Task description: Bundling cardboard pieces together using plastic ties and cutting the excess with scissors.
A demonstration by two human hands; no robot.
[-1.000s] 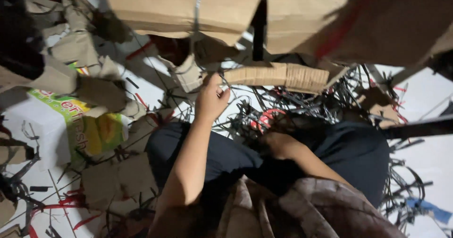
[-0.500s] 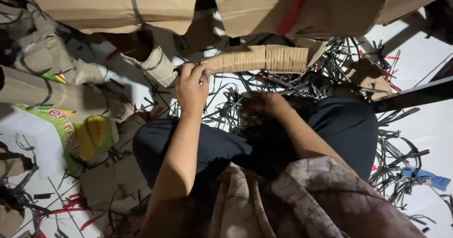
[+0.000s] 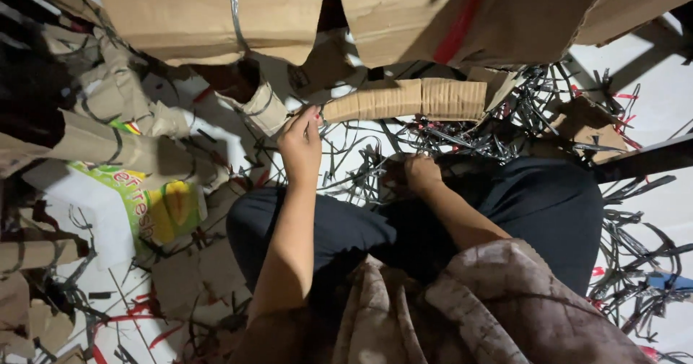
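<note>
My left hand (image 3: 301,144) is raised in front of me, its fingers closed on the left end of a long strip of corrugated cardboard (image 3: 408,99) that stretches to the right. My right hand (image 3: 421,172) rests low by my knee, curled into a tangle of black plastic straps (image 3: 462,136); what it holds, if anything, I cannot tell. I sit cross-legged in dark trousers (image 3: 534,205) on the floor.
Large cardboard boxes (image 3: 216,14) (image 3: 469,14) loom right in front. Rolled and torn cardboard pieces (image 3: 115,147) pile up on the left beside a green and yellow printed carton (image 3: 155,209). Black straps (image 3: 635,241) litter the white floor on the right.
The view has shifted, so the boxes sit lower. My left hand stays on the strip's end. My right hand has drawn back from the straps toward my knee.
</note>
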